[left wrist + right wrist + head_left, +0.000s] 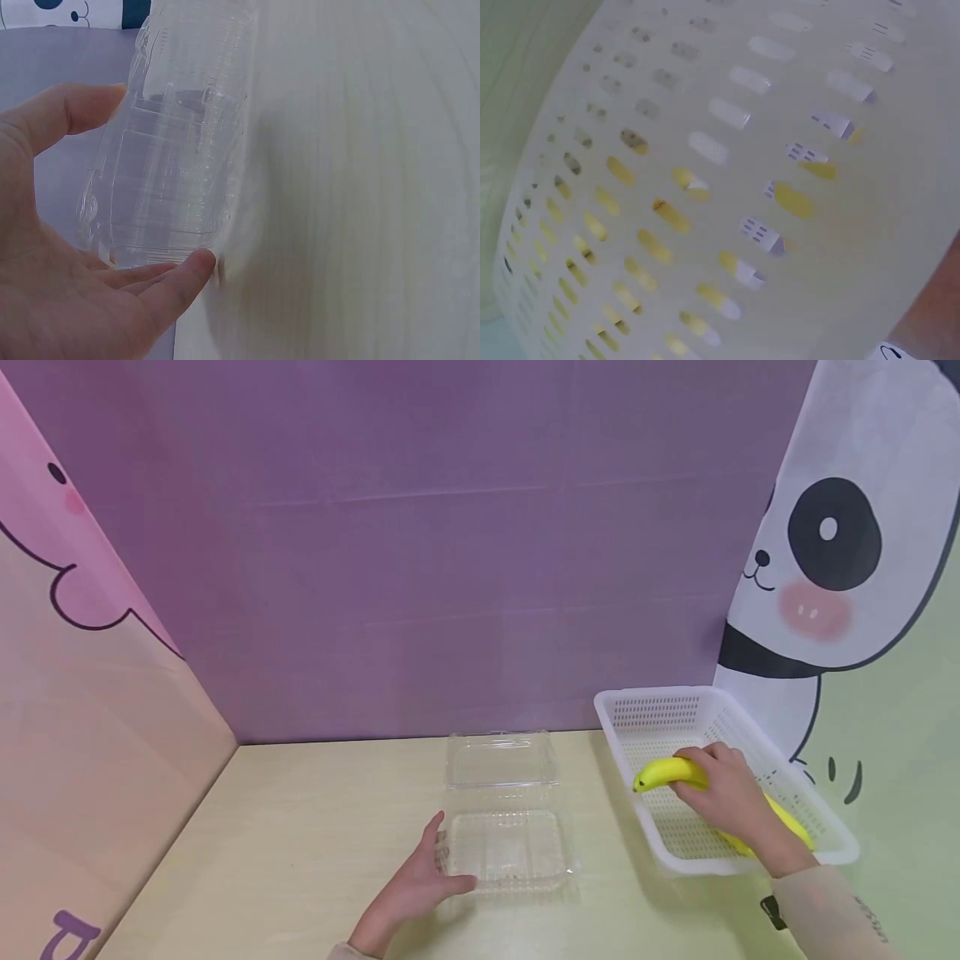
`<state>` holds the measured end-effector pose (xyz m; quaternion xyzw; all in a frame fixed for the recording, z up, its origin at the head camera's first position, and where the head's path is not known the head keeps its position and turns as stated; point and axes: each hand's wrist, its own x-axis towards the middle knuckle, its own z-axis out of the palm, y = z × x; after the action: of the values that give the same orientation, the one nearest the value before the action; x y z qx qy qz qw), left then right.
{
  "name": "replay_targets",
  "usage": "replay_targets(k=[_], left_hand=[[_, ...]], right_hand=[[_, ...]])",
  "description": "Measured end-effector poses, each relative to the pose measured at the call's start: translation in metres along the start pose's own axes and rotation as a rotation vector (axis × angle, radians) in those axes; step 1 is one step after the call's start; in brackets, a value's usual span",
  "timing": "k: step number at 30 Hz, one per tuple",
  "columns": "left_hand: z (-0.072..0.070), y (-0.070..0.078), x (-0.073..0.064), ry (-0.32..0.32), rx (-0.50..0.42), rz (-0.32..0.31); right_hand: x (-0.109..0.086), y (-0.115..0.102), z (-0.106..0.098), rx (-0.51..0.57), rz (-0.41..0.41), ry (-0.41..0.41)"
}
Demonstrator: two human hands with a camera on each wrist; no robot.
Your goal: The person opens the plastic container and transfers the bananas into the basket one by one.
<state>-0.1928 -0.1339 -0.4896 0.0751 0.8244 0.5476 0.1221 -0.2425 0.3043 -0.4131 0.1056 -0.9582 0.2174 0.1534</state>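
Observation:
A yellow banana [663, 772] is gripped in my right hand [723, 789], above the white slotted basket [750, 865]. More yellow banana [789, 822] lies in the basket, partly hidden by my right forearm. In the right wrist view the basket wall [840, 247] fills most of the picture, with yellow showing through its slots. A clear plastic clamshell box [510, 847] lies unfolded on the table, its lid [501, 762] toward the back. My left hand [423, 877] touches the box's near left corner, thumb and fingers spread around it, as the left wrist view also shows.
The pale wooden table [300, 827] meets a purple cloth backdrop [420, 568] at the back. A panda-printed panel [832, 568] rises beside the basket on the right. A pink and peach panel [82, 718] stands on the left.

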Motion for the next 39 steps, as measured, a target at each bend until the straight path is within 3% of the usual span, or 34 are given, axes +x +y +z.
replay_targets(k=[16,23,29,39], left_hand=[[0.001,0.0,0.0,0.01,0.005,-0.016],[0.001,0.0,-0.001,0.01,0.003,-0.014],[0.0,-0.001,-0.001,0.007,-0.006,-0.006],[0.0,0.001,0.0,0.011,-0.01,-0.008]], right_hand=[[-0.005,0.02,0.009,-0.03,0.074,-0.043],[-0.006,0.026,0.014,-0.049,0.057,-0.026],[-0.004,0.026,0.017,-0.047,0.048,-0.025],[-0.003,0.022,0.02,-0.091,0.103,-0.068]])
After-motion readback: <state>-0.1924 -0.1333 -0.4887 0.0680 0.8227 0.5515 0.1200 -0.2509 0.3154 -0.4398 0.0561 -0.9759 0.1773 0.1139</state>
